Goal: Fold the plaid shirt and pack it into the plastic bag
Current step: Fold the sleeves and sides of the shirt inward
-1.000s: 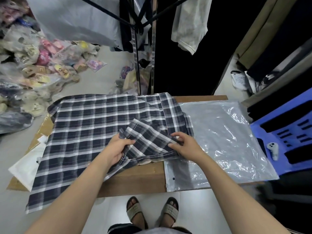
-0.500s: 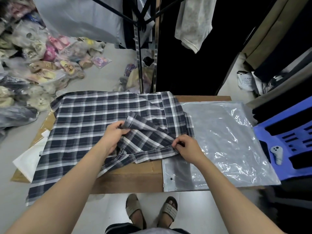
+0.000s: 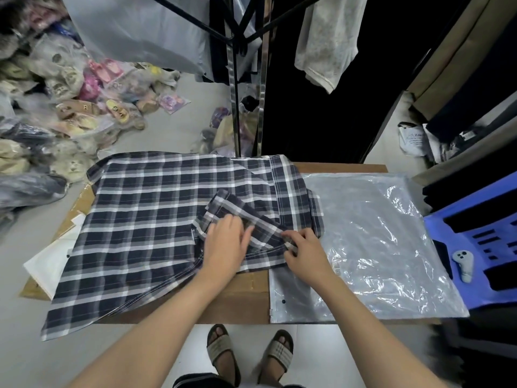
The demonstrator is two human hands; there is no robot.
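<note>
cluttered floor on my far left, where a heap of bagged soft goods [image 3: 42,113] lies too blurred for me to count. next comes one brown table [image 3: 237,301], with one white sheet [image 3: 49,264] poking out at its left edge. i count one plaid shirt [image 3: 140,225] spread flat over the table's left and middle, its near-left corner hanging past the edge. my left hand [image 3: 223,247] lies flat with fingers spread, pressing down the folded-in sleeve [image 3: 246,217]; half a second ago it gripped that sleeve's edge, raised. my right hand [image 3: 303,253] pinches the sleeve's hem between thumb and fingers, much as before. one clear plastic bag [image 3: 377,247] lies flat just right of the shirt, its left edge under the cloth. farthest right, one blue crate [image 3: 475,228] carries one grey controller [image 3: 463,264].
</note>
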